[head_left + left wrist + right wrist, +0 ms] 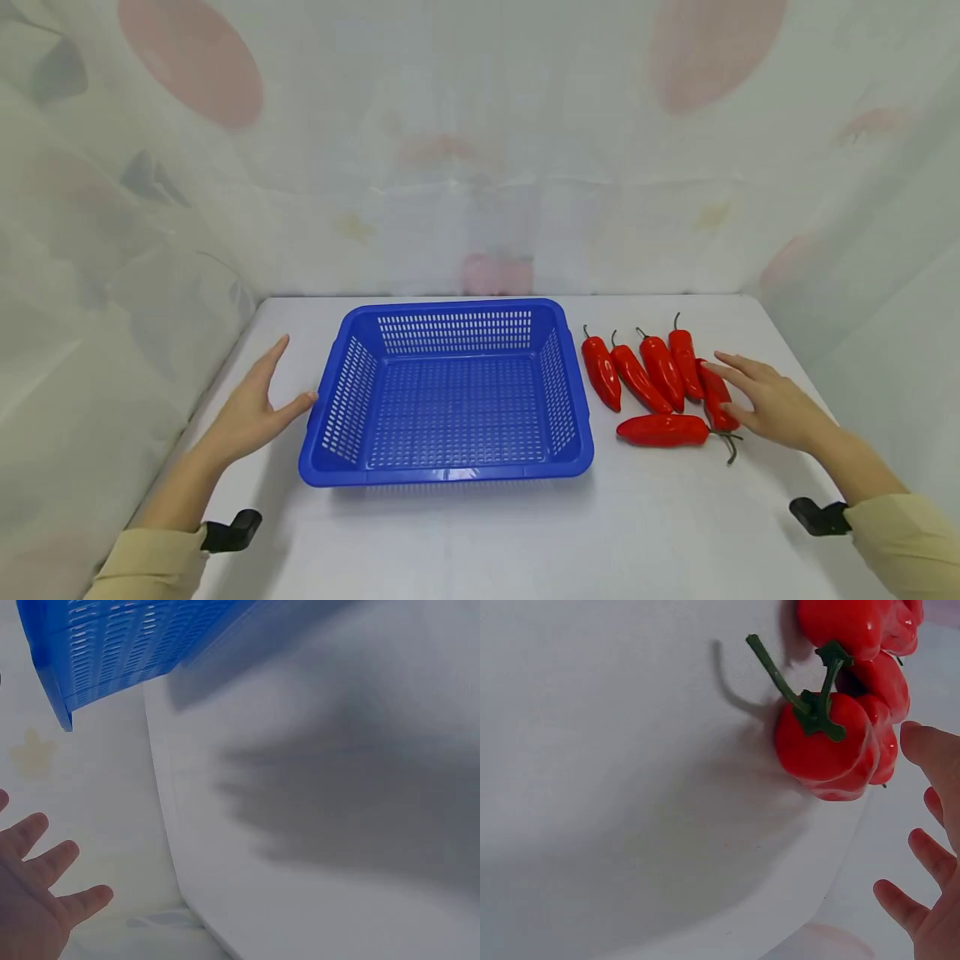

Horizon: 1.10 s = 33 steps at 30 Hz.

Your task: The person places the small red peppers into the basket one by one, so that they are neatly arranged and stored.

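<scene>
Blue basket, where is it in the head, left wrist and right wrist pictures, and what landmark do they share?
Head: the blue basket sits near the centre, left of the red peppers.
Left wrist: upper left, cut off by the top edge.
Right wrist: not in it.
Shared landmark: the white tabletop.

wht tbl (510, 537) w/ pale patterned sheeting (337, 125) behind & both sides.
</scene>
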{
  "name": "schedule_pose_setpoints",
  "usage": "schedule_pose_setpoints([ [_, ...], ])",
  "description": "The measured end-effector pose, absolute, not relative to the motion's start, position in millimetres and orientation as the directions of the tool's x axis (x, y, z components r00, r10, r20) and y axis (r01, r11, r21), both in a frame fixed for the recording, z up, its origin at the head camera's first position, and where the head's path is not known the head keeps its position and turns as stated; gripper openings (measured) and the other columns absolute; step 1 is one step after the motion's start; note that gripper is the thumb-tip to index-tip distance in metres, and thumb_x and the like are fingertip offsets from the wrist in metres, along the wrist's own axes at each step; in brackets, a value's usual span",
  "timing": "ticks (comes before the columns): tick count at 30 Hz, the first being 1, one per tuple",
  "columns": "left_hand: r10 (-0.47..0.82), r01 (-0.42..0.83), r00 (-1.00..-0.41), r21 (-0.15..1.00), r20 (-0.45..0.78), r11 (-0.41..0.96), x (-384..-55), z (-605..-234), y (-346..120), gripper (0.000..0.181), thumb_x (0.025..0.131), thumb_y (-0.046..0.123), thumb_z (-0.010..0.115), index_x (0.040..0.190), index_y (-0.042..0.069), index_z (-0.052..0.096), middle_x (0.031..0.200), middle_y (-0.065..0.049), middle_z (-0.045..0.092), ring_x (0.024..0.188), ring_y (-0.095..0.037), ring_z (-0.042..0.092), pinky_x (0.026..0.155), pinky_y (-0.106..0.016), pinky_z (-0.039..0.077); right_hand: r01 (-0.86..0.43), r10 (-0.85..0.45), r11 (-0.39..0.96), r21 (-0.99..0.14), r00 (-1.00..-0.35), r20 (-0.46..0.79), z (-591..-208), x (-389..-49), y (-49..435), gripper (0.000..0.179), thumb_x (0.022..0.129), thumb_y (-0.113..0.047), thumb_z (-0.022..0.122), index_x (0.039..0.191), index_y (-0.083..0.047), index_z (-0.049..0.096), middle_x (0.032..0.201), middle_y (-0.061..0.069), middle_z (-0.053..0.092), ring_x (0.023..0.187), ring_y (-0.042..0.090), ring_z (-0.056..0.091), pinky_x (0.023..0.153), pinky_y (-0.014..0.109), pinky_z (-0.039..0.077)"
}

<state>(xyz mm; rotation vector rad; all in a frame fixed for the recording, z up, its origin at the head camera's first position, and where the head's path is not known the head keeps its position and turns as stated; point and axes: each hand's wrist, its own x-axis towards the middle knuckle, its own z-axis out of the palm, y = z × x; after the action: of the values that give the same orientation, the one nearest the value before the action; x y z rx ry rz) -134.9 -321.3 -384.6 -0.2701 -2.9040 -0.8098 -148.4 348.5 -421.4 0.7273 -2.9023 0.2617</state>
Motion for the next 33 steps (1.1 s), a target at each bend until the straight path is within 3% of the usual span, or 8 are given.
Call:
schedule_pose_setpoints([
  [9, 0.12, 0.163, -0.986, 0.567, 0.113, 0.807, -132.9, -388.1, -318.3, 0.09, 0.077, 0.039, 0.062, 0.141, 0.022, 0.001, 0.144, -0.015, 0.014, 0.122, -0.046, 0.024, 0.08, -0.069, 0.026, -0.525, -0.502, 0.842, -0.123, -0.847, 0.176, -429.9, -145.7, 351.8, 0.066, 0.061, -0.009, 0.075, 0.122, -0.01, 0.048, 0.124, 0.019, 0.041, 0.105, 0.037, 0.042, 0.067, 0.051, 0.049],
  [20, 0.141, 0.168, -0.986, 0.63, 0.093, 0.758, -132.5, -398.5, -315.2, 0.088, 0.078, 0.034, 0.064, 0.141, 0.026, 0.003, 0.142, -0.016, 0.02, 0.12, -0.045, 0.028, 0.083, -0.067, 0.027, -0.527, -0.507, 0.842, -0.115, -0.846, 0.166, -432.9, -143.8, 353.3, 0.06, 0.062, -0.005, 0.073, 0.118, -0.01, 0.051, 0.122, 0.018, 0.043, 0.104, 0.037, 0.042, 0.068, 0.049, 0.049],
  [33, 0.169, 0.138, -0.985, 0.726, 0.031, 0.674, -134.8, -400.8, -311.5, 0.08, 0.081, 0.032, 0.06, 0.141, 0.017, 0.009, 0.137, -0.023, 0.027, 0.114, -0.046, 0.037, 0.084, -0.055, 0.039, -0.545, -0.529, 0.834, -0.087, -0.835, 0.153, -434.4, -142.4, 357.4, 0.062, 0.059, -0.002, 0.074, 0.116, -0.012, 0.052, 0.12, 0.017, 0.045, 0.103, 0.036, 0.043, 0.067, 0.048, 0.05],
])
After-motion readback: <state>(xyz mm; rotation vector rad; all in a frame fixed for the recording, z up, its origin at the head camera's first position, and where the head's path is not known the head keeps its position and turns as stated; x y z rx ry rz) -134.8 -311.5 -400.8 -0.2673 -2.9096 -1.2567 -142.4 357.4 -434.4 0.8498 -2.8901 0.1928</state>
